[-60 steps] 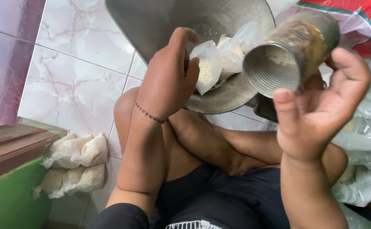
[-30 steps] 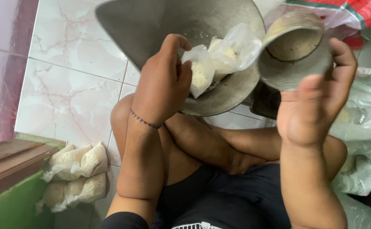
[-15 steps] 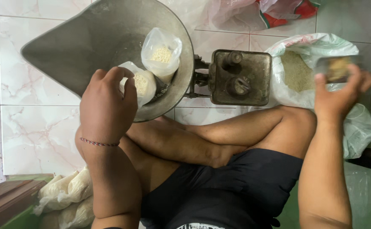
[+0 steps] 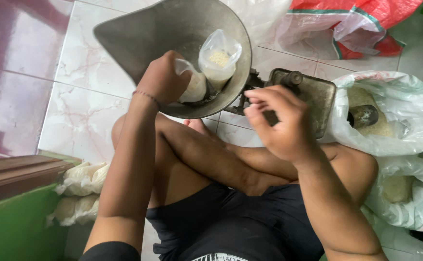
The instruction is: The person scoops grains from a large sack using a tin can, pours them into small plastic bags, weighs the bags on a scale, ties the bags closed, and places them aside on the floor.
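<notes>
I sit cross-legged on a tiled floor before a metal weighing scale with a large grey scoop pan. Two small clear plastic bags of white grain stand in the pan. My left hand grips the nearer bag at its neck. The other bag stands open beside it, untouched. My right hand hovers empty over the scale body, fingers loosely curled and apart. A metal tin can lies in the grain inside a big white sack to the right.
Filled, tied small bags lie by my left knee beside a green and brown wooden edge. A second white sack of grain sits at my right. A red woven sack lies behind the scale.
My right hand held the tin can near the pan, carried it right to the big sack, left it there and has come back empty over the scale. My left hand stayed on the bag.
</notes>
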